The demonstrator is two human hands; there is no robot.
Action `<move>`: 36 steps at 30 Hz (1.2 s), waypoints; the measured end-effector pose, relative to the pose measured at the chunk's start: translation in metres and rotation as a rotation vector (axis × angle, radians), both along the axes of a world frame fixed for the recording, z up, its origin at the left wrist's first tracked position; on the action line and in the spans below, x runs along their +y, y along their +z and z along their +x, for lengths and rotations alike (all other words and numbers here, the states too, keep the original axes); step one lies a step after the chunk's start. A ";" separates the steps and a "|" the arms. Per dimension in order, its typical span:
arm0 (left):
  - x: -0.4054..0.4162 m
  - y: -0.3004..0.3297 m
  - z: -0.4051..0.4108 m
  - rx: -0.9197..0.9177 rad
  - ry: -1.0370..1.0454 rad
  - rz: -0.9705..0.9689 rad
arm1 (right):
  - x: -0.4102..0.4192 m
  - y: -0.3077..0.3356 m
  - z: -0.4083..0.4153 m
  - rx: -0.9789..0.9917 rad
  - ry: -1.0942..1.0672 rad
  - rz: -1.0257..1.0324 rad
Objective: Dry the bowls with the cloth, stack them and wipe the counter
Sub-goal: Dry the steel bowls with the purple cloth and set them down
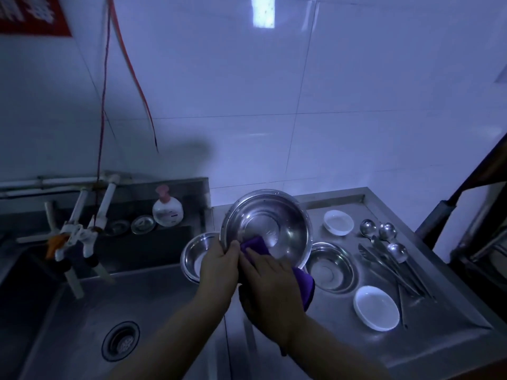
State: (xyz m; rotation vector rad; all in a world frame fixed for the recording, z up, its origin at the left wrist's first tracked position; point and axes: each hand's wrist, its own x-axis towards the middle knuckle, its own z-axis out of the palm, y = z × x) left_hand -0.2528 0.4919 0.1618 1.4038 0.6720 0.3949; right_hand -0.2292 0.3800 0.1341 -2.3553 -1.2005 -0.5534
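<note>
Left hand (pixel 219 266) grips the near rim of the large steel bowl (pixel 267 227), tilted up above the counter (pixel 428 341). Right hand (pixel 270 281) presses the purple cloth (pixel 255 246) inside it, fingers fairly straight. Drying under way; droplets appear to remain. Two smaller steel bowls (pixel 196 255) (pixel 330 267) and two white dishes (pixel 338 222) (pixel 375 308) sit apart, unstacked. Stacking and wiping the counter judged outstanding

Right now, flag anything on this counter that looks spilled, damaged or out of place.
Nothing stands out. The left hand tilts the large steel bowl while the right hand presses the purple cloth inside; spoons lie loosely bunched.
</note>
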 end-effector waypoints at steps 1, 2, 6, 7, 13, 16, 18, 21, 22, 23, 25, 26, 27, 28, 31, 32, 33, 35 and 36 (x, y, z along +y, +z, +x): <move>0.002 0.001 -0.002 0.009 -0.009 0.048 | -0.006 -0.002 0.005 -0.063 0.039 -0.048; 0.005 0.002 -0.004 0.014 -0.027 0.101 | -0.013 -0.003 0.011 -0.132 0.087 -0.114; 0.018 0.008 -0.012 0.032 -0.111 0.259 | -0.047 0.003 0.053 -0.374 0.261 -0.320; 0.021 0.010 -0.013 0.046 -0.128 0.296 | -0.052 0.007 0.062 -0.419 0.283 -0.354; 0.023 0.014 -0.013 0.036 -0.036 0.341 | -0.036 -0.001 0.057 -0.422 0.162 -0.211; 0.014 0.012 -0.011 0.012 0.007 0.288 | -0.009 -0.018 0.025 -0.259 0.082 -0.045; 0.011 0.011 -0.011 0.023 0.006 0.228 | 0.007 -0.021 0.007 -0.144 0.048 0.047; 0.019 0.015 -0.014 0.040 -0.041 0.244 | 0.010 -0.021 0.007 -0.157 0.107 0.050; 0.026 0.020 -0.015 0.054 -0.070 0.284 | 0.005 -0.021 0.013 -0.222 0.158 0.006; 0.034 0.025 -0.017 0.079 -0.116 0.334 | -0.002 -0.020 0.020 -0.299 0.216 -0.043; 0.051 0.036 -0.018 0.135 -0.252 0.435 | -0.017 -0.016 0.037 -0.433 0.335 -0.132; 0.057 0.041 -0.018 0.156 -0.304 0.460 | -0.023 -0.012 0.046 -0.486 0.383 -0.167; 0.060 0.045 -0.018 0.168 -0.310 0.456 | -0.027 -0.008 0.053 -0.523 0.414 -0.185; 0.060 0.047 -0.019 0.161 -0.272 0.428 | -0.029 -0.003 0.060 -0.542 0.426 -0.187; 0.042 0.042 -0.022 0.099 -0.110 0.357 | -0.020 0.006 0.059 -0.539 0.337 -0.121; 0.031 0.036 -0.023 0.079 -0.089 0.326 | -0.014 0.005 0.053 -0.505 0.288 -0.063; 0.020 0.030 -0.025 0.057 -0.079 0.281 | -0.007 0.004 0.046 -0.460 0.242 0.000; 0.005 0.023 -0.027 0.023 -0.032 0.169 | 0.005 0.000 0.032 -0.385 0.184 0.089; 0.004 0.022 -0.028 0.012 -0.011 0.142 | 0.009 -0.002 0.028 -0.372 0.170 0.102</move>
